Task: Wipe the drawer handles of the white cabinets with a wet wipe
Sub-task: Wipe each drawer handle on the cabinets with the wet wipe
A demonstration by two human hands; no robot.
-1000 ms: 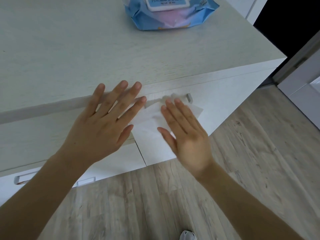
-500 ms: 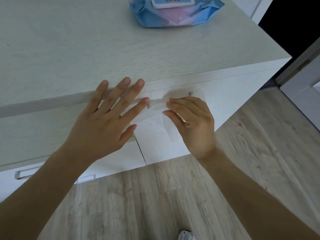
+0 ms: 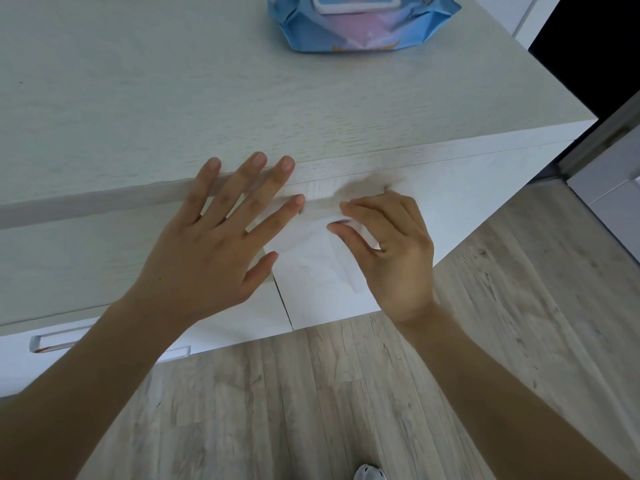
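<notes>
Two hands work at the top drawer front of the white wood-grain cabinet (image 3: 485,188). Left hand (image 3: 214,244) lies flat, fingers spread open against the drawer's upper edge. Right hand (image 3: 391,244) pinches the thin white wet wipe (image 3: 311,244) between thumb and fingers — the wipe drapes over the drawer handle, which is blurred beneath it. On the pale surface (image 3: 173,98) behind sits a blue plastic wipes pack (image 3: 360,26).

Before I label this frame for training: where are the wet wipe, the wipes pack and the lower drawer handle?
wet wipe (image 3: 311,251), head view, its hanging middle.
wipes pack (image 3: 360,29), head view, blue wrapper.
lower drawer handle (image 3: 52,342), head view, left end.
</notes>
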